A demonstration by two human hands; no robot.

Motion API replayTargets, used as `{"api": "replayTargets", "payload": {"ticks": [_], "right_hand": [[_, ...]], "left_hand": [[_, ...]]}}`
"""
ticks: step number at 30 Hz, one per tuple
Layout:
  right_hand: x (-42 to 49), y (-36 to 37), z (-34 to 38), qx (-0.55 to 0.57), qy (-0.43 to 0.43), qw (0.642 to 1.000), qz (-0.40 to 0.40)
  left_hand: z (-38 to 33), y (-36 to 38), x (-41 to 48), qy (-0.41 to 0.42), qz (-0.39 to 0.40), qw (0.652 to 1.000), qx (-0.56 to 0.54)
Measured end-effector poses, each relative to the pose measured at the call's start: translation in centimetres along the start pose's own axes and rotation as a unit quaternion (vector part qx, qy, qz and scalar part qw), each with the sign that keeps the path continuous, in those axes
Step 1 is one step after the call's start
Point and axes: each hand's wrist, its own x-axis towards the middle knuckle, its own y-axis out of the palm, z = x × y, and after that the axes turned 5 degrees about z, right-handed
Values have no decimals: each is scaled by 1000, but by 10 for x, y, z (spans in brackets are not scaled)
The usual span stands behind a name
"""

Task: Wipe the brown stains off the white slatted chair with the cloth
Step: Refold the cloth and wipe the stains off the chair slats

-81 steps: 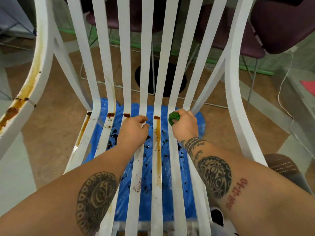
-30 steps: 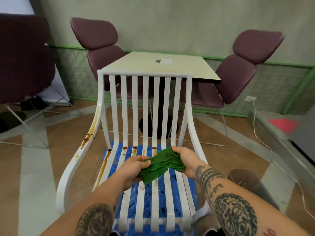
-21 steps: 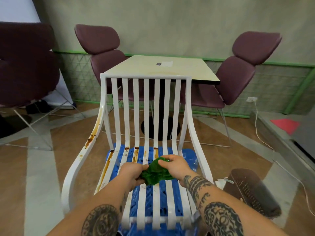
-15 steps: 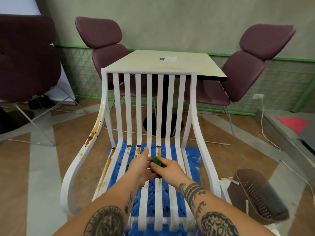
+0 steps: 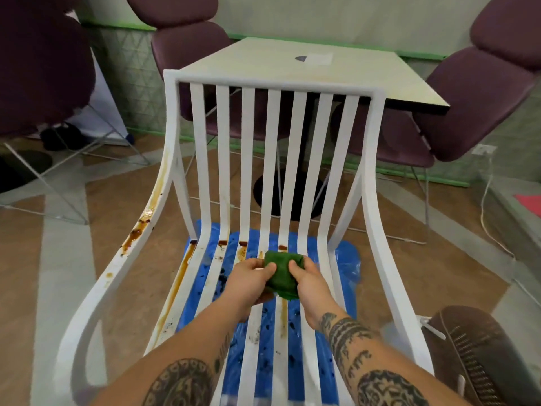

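Two hands, one folded green cloth, held over the rear of the seat.
The left hand (image 5: 251,278) and right hand (image 5: 308,278) each pinch a side of the cloth (image 5: 281,273) above the middle seat slats of the white slatted chair (image 5: 272,81). Brown stains (image 5: 135,233) streak its left armrest and left seat slats. It has seven back slats, with one blue sheet (image 5: 347,259) beneath and three purple chairs (image 5: 480,92) around.

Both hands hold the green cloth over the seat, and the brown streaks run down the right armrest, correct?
No: in the head view the brown streaks run down the left armrest; the right armrest looks clean. Left hand and right hand both hold the green cloth.
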Motion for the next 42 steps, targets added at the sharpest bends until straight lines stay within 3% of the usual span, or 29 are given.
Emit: {"api": "replayTargets", "payload": {"ticks": [3,7,11,16,20,26,30,35,42], "right_hand": [[20,-9,-9,14,-2,1000,-3],[69,-22,-14,-55,-13,996,-70],[131,-33,-7,-75,-20,987,-138],[192,-33,-3,-264,-23,957,-117],[215,-32,-17,-462,-3,882,-97],[225,-39,-10,-536,54,838,-86],[227,-49,10,-564,78,819,-74],[216,-44,-14,-485,37,869,-85],[210,-41,-1,-567,67,819,-53]], "left_hand": [[3,6,26,13,1,999,31],[2,4,63,-11,22,999,25],[1,-13,111,50,-83,988,124],[-5,-38,167,92,-128,924,350],[-3,-41,193,98,-103,887,440],[4,-29,202,64,-57,803,589],[3,-32,200,55,-47,801,594],[1,-33,194,46,-37,805,590],[5,-30,196,24,-38,799,599]]}}
